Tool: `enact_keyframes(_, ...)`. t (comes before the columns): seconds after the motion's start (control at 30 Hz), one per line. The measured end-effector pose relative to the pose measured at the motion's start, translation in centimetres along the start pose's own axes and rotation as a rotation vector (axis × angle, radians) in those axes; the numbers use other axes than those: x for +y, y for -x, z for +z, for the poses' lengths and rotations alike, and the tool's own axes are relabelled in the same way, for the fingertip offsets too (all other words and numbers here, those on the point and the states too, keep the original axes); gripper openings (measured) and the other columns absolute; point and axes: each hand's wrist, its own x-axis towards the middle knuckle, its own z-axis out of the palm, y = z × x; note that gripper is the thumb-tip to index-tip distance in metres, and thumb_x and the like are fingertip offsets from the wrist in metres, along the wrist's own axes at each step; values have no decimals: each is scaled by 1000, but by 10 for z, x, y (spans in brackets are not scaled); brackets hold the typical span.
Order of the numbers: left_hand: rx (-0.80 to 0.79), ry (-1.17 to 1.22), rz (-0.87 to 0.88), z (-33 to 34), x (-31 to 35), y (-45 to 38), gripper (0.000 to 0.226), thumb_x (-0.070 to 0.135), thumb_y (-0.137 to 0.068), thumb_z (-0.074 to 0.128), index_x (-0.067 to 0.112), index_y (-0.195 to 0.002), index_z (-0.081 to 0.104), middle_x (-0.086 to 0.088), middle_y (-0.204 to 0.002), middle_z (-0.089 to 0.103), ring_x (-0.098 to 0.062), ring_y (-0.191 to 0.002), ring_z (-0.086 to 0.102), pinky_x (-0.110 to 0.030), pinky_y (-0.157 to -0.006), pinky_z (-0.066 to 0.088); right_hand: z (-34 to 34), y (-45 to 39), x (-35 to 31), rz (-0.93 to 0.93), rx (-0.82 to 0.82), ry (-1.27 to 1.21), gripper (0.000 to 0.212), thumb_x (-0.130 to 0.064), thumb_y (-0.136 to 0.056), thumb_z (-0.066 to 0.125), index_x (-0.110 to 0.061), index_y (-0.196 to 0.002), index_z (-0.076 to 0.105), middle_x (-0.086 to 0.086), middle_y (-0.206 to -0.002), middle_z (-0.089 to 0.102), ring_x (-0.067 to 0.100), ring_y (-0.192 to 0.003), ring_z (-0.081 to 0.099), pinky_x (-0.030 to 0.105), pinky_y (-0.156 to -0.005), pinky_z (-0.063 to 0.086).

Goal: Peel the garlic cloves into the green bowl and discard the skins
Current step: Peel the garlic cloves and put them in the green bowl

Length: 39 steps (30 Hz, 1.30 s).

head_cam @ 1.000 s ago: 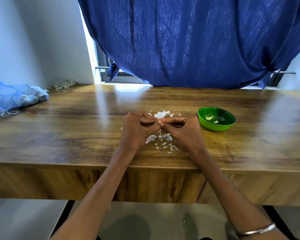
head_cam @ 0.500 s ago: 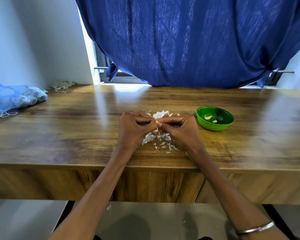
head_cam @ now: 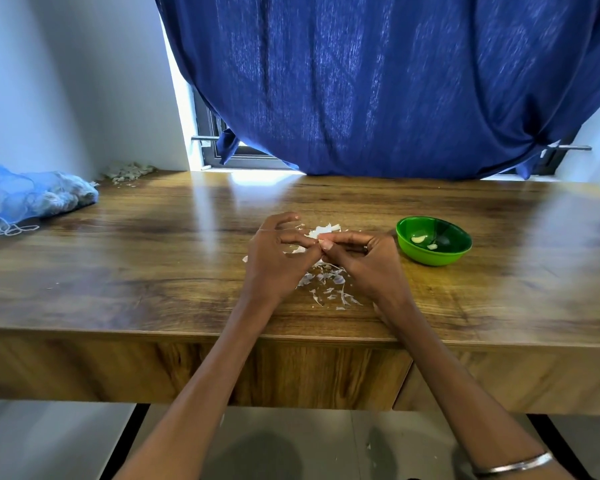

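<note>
One garlic clove (head_cam: 321,243) was pinched between left hand (head_cam: 274,258) and right hand (head_cam: 364,261) (fingers curled, peeling underway); dropping it in the green bowl (head_cam: 433,259) was judged next.

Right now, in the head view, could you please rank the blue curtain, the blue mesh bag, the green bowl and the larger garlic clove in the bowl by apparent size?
1. blue curtain, by far the largest.
2. blue mesh bag.
3. green bowl; it looks somewhat smaller than the bag, though the wide-angle lens makes this less sure.
4. garlic clove, the smallest.
</note>
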Motion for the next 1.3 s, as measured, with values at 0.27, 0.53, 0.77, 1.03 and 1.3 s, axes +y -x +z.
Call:
enact_keyframes(0.27,-58,-14,41,3,-3,1,10,17,-78,84,18,-73,75,6,-98,72,-1,-92,67,-13,-69,53,0,0,0,-34,16,115,15,-3,-86,77,-17,-87,78,-1,-86,79,13,-81,76,23,-73,60)
enact_keyframes(0.53,-108,184,-44,2,-2,3,17,-1,-78,79,15,-81,74,3,-83,75,-9,-69,73,-20,-62,55,-1,-1,2,-55,43,141,19,-1,-86,76,-20,-85,77,0,-84,78,16,-79,76,30,-76,62)
enact_keyframes(0.77,-141,130,23,2,-4,3,13,2,-79,83,10,-86,76,3,-80,75,-9,-70,74,-20,-65,57,0,0,-2,-25,62,121,8,5,-85,74,-2,-89,75,3,-82,76,6,-71,73,17,-64,57)
enact_keyframes(1.03,-144,78,55,4,-4,3,14,6,-76,87,5,-84,75,1,-74,74,-3,-65,70,-19,-62,56,0,-2,-1,12,52,152,12,5,-86,74,-7,-87,76,6,-86,77,10,-76,74,16,-66,56)
enact_keyframes(1.3,-181,48,63,4,-2,3,12,-4,-75,82,2,-80,73,6,-69,71,0,-60,68,-15,-57,52,1,-1,-1,23,35,170,10,7,-86,72,-2,-87,74,7,-83,76,4,-67,71,15,-62,55)
